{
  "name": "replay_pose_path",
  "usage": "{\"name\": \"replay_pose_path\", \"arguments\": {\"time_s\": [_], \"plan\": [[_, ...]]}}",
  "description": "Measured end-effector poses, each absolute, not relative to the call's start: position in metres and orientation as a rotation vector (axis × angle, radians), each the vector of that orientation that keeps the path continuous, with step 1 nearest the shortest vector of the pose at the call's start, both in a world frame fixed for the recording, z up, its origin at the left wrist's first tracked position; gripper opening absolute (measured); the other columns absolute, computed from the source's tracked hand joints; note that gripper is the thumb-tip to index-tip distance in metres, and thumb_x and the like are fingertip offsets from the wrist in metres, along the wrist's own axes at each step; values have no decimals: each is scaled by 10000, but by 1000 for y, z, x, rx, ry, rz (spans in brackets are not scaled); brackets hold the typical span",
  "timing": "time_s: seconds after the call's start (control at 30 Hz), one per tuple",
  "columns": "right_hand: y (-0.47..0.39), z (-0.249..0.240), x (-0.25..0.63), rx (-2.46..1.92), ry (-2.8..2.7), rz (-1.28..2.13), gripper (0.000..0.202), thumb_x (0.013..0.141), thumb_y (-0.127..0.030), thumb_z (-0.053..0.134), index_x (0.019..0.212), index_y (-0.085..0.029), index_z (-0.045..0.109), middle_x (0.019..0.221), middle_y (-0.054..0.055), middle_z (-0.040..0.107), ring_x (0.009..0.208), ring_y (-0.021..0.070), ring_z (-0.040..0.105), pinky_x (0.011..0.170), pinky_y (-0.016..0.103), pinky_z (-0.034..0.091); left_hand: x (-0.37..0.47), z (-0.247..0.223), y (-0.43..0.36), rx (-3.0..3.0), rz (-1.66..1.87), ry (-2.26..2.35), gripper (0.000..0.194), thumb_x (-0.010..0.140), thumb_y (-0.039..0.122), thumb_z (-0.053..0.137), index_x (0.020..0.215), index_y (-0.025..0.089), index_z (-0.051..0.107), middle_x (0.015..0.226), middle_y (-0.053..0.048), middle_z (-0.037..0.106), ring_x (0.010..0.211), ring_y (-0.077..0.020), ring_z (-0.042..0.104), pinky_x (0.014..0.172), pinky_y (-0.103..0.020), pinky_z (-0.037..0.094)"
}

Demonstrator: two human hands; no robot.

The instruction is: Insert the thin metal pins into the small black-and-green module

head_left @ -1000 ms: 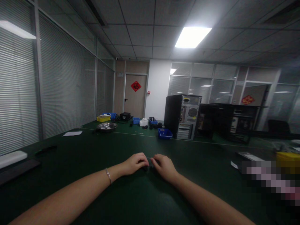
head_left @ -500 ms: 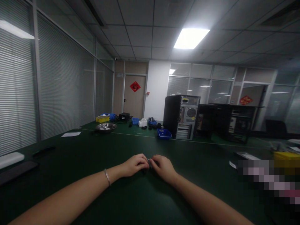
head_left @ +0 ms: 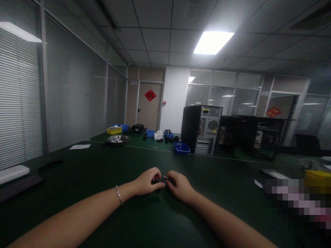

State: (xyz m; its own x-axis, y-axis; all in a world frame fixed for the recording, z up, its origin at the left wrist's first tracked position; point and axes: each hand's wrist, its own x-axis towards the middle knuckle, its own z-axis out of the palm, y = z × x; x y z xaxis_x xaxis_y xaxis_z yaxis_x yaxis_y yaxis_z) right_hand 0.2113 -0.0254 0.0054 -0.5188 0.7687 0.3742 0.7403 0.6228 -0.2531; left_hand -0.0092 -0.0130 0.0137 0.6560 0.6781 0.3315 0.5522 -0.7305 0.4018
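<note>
Both hands meet low over a green table [head_left: 124,227]; from where I stand it looks like close fingertip work on one small slim piece [head_left: 165,177], which lies in the narrow gap between the hands. The right hand [head_left: 181,186] seems to pinch its near end between thumb and finger; the left hand [head_left: 147,182] has its thumb apart from its curled fingers, right by the other end, and I cannot tell whether it grips anything. I would judge this a step of handling or lining up the piece; a next move would call for a steady right pinch and a small, careful adjustment of the left fingertips, since so slight a thing could easily slip.

As for room, the hands have broad green surface about them; the blue tray [head_left: 181,150] and the tall computer case [head_left: 191,129] stand well beyond, past the right hand's side; the metal bowl [head_left: 118,143] and a paper sheet [head_left: 79,147] lie far off to the left; a dark flat slab [head_left: 22,187] marks the far left, a yellow box [head_left: 318,176] the far right; the table's near edge is out of sight.
</note>
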Motion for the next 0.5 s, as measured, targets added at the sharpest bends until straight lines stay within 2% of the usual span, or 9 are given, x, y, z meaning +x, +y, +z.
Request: {"name": "replay_pose_path", "arguments": {"time_s": [0.3, 0.5], "plan": [[-30, 11, 212, -1138, -2424, 101, 170, 972, -273, 606, 1086, -153, 641, 1082, 58, 669, 935, 206, 665, 805, 392, 564, -12, 22, -18, 2739, 551, 857, 280, 932, 342, 644, 1146, 164, 612, 1141, -78, 642, 963, -245, 648, 810, -427, 556], [-31, 12, 212, -1144, -2426, 104, 180, 966, -280, 613, 1090, -152, 637, 1080, 58, 666, 932, 207, 664, 801, 392, 563, -13, 19, -18, 2796, 574, 811, 247, 938, 335, 638, 1114, 162, 629, 1149, -79, 647, 973, -242, 650, 817, -425, 557]]}}
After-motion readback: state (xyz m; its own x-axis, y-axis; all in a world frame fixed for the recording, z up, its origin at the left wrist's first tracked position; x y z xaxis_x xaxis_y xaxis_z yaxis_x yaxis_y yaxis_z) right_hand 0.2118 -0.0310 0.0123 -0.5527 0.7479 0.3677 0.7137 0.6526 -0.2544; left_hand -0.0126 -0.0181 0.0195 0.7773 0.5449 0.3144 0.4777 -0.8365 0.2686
